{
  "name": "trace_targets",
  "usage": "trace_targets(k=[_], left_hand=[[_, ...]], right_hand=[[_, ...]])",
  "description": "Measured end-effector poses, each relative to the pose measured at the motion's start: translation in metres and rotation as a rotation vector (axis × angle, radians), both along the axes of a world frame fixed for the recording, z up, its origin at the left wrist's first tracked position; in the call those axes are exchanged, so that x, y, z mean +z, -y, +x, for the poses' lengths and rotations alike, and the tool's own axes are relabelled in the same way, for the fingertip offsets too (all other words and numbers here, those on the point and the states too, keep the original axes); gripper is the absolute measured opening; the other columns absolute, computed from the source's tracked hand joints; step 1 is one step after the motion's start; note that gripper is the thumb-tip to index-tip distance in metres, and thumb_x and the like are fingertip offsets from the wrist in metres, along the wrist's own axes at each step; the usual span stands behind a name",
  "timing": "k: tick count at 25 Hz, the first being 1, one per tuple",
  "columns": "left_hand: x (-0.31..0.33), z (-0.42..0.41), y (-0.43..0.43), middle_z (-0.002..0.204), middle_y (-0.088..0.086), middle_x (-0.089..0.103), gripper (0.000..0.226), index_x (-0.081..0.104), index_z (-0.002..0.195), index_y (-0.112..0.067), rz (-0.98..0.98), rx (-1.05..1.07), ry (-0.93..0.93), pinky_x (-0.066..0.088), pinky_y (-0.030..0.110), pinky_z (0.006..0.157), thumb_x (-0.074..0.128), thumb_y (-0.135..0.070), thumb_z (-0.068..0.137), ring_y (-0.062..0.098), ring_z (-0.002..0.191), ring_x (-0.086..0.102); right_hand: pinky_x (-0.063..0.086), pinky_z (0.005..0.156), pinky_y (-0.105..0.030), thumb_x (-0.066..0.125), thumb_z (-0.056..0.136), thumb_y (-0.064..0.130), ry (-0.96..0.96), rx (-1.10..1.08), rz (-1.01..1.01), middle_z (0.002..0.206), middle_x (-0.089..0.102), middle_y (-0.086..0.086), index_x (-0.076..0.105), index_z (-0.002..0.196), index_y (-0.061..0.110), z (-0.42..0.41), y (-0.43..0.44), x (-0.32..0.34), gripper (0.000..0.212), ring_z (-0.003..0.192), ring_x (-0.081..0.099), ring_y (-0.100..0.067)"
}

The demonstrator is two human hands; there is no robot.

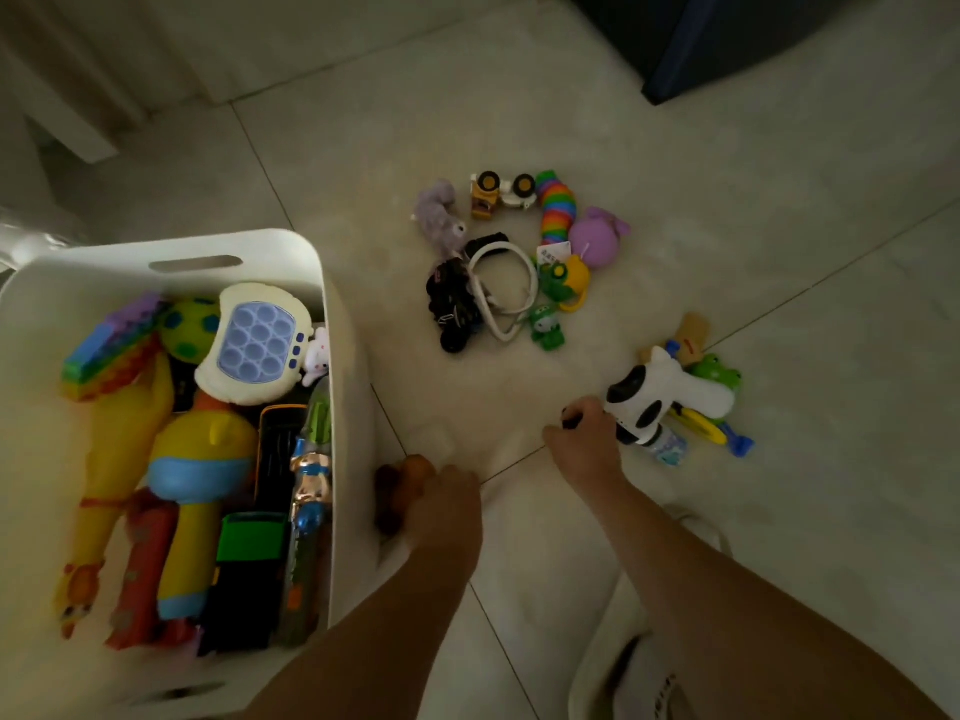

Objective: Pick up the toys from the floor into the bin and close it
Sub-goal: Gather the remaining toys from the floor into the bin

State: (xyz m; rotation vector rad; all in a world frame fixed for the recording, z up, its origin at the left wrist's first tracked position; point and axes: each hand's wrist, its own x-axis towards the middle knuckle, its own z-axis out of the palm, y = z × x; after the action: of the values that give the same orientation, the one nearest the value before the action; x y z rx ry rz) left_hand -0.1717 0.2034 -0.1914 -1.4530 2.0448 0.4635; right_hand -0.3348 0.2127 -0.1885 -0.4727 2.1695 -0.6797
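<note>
A white bin [332, 324] stands at the left, holding several toys, among them a pop-it game console [257, 343] and a yellow rubber chicken [122, 433]. My left hand [447, 504] holds a brown toy [402, 488] just beside the bin's right wall. My right hand [587, 433] grips the black-and-white cow toy [665, 394] on the floor. Further out lies a pile with a rainbow slug [556, 205], a purple ball toy [597, 239], a white headband [501, 283], a toy truck [498, 192] and a black toy [452, 304].
Beside the cow toy lie a green frog [719, 371], a tan toy [691, 332] and small blue and yellow pieces [717, 433]. A dark blue piece of furniture [727, 39] stands at the top right. White fabric [602, 615] lies under my arms.
</note>
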Motion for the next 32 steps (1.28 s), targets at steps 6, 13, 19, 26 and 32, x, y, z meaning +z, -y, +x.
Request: trace_targets(k=[6, 13, 19, 26, 32], left_hand=[[0.010, -0.005, 0.003, 0.120, 0.007, 0.054, 0.030, 0.055, 0.121, -0.018, 0.073, -0.029, -0.011, 0.036, 0.047, 0.095, 0.039, -0.019, 0.095, 0.027, 0.112, 0.049], [0.037, -0.036, 0.008, 0.126, 0.002, 0.044, 0.027, 0.054, 0.119, -0.016, 0.128, -0.175, -0.299, 0.034, 0.026, 0.076, 0.047, -0.025, 0.096, 0.020, 0.099, 0.040], [0.027, -0.037, 0.003, 0.111, 0.003, 0.044, 0.030, 0.050, 0.115, -0.011, 0.163, 0.104, -0.534, 0.043, 0.021, 0.075, 0.056, -0.026, 0.090, 0.013, 0.086, 0.048], [0.044, -0.033, 0.010, 0.124, 0.004, 0.061, 0.050, 0.043, 0.137, -0.016, 0.284, 0.377, -0.673, 0.048, 0.026, 0.090, 0.058, -0.024, 0.090, 0.014, 0.100, 0.060], [0.097, -0.039, 0.019, 0.097, -0.004, 0.058, 0.041, 0.045, 0.133, -0.022, 0.205, 0.428, -0.878, 0.049, 0.024, 0.071, 0.053, -0.024, 0.093, 0.000, 0.066, 0.054]], right_hand=[[0.055, 0.068, -0.040, 0.060, 0.091, 0.021, -0.065, -0.616, -0.370, 0.098, 0.063, -0.011, 0.047, 0.110, 0.014, -0.044, 0.010, 0.043, 0.025, 0.077, 0.063, -0.028], [0.054, 0.081, -0.040, 0.070, 0.082, 0.035, -0.170, -0.535, 0.039, 0.116, 0.061, -0.017, 0.051, 0.121, -0.001, -0.084, -0.015, 0.020, 0.057, 0.102, 0.063, -0.035], [0.055, 0.087, -0.049, 0.079, 0.070, 0.050, -0.139, -0.488, 0.117, 0.122, 0.060, -0.017, 0.035, 0.133, -0.001, -0.067, -0.007, 0.006, 0.093, 0.105, 0.062, -0.035], [0.047, 0.084, -0.040, 0.074, 0.080, 0.031, -0.102, -0.601, 0.007, 0.128, 0.056, -0.018, 0.034, 0.136, -0.001, -0.050, -0.001, 0.019, 0.076, 0.112, 0.057, -0.037], [0.052, 0.048, -0.032, 0.073, 0.064, 0.038, 0.106, -0.567, -0.280, 0.093, 0.067, -0.013, 0.053, 0.112, 0.007, -0.008, 0.017, 0.060, 0.060, 0.063, 0.064, -0.027]])
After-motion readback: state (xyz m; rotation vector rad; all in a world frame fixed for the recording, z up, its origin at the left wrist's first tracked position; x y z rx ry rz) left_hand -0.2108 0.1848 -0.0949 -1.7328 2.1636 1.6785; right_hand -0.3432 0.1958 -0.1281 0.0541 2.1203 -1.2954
